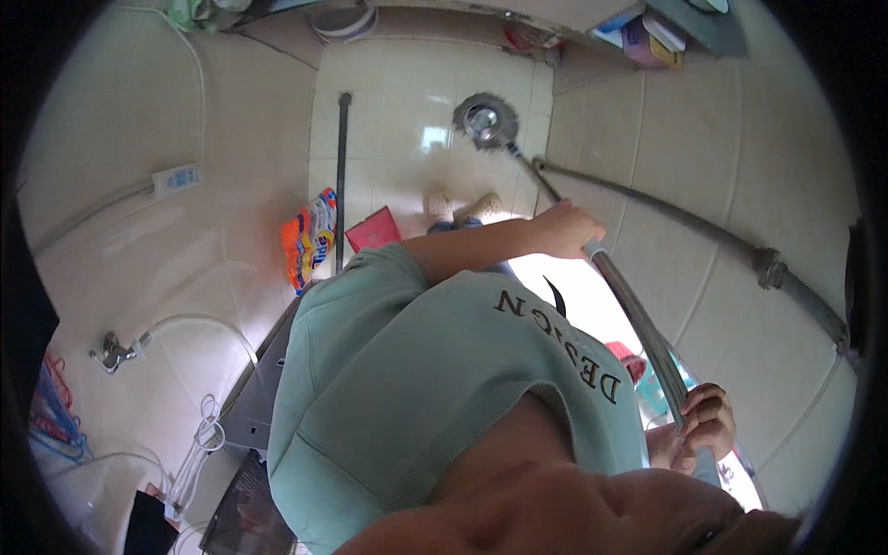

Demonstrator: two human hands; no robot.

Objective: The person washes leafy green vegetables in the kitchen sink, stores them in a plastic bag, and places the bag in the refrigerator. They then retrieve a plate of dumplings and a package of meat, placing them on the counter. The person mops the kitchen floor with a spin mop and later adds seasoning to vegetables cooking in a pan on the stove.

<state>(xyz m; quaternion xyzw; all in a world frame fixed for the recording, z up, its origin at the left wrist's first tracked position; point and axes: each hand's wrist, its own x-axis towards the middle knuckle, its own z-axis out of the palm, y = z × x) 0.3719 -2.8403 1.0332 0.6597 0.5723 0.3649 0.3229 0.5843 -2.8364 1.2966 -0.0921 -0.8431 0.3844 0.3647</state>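
Note:
A round mop head (pixel 487 121) with grey strands rests on the tiled floor. Its metal pole (pixel 642 326) runs down and right across the view. My left hand (pixel 569 230) grips the pole's lower part, with the arm crossing in front of my body. Near the top of the handle, the fingers of my right hand (pixel 706 423) are wrapped around it. Both my shoes (pixel 461 207) stand on the floor below the mop head.
A dark pipe (pixel 341 173) rises at left, beside an orange Tide bag (pixel 305 243) and a red flat plastic object (pixel 375 229). A grey pipe (pixel 666 205) crosses the right wall. A bucket (pixel 345 24) stands at the far edge. A hose joins the wall tap (pixel 114 354).

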